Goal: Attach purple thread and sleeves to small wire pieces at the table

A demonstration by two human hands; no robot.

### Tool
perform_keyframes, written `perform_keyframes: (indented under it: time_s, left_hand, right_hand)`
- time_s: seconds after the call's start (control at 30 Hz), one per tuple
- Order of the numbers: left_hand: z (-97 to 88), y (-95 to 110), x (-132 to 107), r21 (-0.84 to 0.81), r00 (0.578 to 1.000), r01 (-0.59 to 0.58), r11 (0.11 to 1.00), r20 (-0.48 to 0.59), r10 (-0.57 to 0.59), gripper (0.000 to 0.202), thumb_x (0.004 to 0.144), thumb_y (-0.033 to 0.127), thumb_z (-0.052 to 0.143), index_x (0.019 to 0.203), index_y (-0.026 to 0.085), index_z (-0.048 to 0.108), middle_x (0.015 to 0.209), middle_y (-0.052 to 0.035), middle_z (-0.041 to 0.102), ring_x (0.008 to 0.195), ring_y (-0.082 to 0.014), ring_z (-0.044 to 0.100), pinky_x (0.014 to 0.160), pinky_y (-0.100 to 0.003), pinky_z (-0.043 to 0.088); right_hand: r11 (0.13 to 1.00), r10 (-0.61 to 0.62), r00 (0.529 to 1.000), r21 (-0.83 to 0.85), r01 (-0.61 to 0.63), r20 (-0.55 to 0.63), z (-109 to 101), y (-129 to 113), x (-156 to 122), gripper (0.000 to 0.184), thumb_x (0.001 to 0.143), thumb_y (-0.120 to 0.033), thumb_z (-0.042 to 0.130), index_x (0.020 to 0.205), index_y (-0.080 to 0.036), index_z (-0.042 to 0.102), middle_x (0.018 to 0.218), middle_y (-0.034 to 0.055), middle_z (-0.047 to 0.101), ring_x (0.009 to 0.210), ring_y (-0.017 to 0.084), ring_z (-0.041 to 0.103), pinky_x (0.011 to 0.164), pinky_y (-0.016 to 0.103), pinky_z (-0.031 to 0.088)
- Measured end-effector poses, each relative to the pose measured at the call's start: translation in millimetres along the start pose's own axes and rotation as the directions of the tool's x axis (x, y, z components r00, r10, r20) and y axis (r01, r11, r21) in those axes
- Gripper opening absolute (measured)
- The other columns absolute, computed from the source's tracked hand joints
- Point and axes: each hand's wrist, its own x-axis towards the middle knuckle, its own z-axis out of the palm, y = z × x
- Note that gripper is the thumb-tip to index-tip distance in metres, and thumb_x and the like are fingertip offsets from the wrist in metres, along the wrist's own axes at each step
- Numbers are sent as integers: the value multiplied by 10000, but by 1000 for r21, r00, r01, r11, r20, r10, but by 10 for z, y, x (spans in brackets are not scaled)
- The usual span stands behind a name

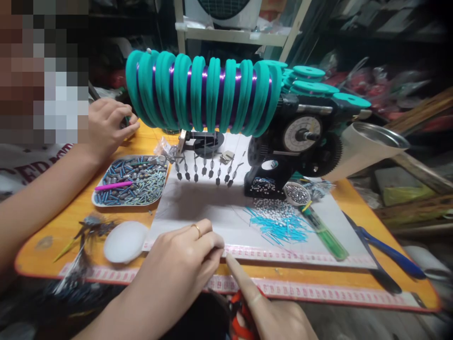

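Note:
My left hand (pixel 187 255), with a ring on one finger, is closed in a pinch over the front edge of the white board (pixel 198 208). What sits between its fingertips is too small to make out. My right hand (pixel 269 307) stretches its index finger to meet the left fingertips, while its other fingers curl around a red-handled tool (pixel 241 316), whose working end is hidden. Beyond my hands, a row of teal spools (pixel 212 94) wound with purple thread sits on a black winding machine (pixel 300 132). Several small dark weights (pixel 204 171) hang below on fine lines.
Another person's hand (pixel 111 123) rests at left. A tray (pixel 129 203) holds small tubes and a pink pen. Nearby are a white lid (pixel 125 242), blue sticks (pixel 279 229), white beads (pixel 272 208), a bead bowl (pixel 297 193), a green-handled knife (pixel 327 236) and blue-handled pliers (pixel 392 252).

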Motion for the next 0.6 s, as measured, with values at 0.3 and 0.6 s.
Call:
perform_keyframes:
  time_s: [0.3,0.6]
  left_hand:
    - [10,-24,8,-24,1000,-17,1000,-1,17,175,948,79,528,936,179,672,815,4,582,659,-162,599,577,-267,439]
    - [19,-31,-8,-30,1000,-13,999,-17,13,210,960,89,490,902,178,671,785,3,571,630,-151,582,558,-253,436]
  right_hand:
    - [1000,14,999,19,-13,-35,5,42,42,943,752,-51,440,1619,-106,72,653,-50,622,435,172,598,404,232,421]
    - [999,25,998,36,-23,-57,-68,80,69,885,789,-38,405,1612,-179,113,703,-63,639,446,157,609,382,233,417]
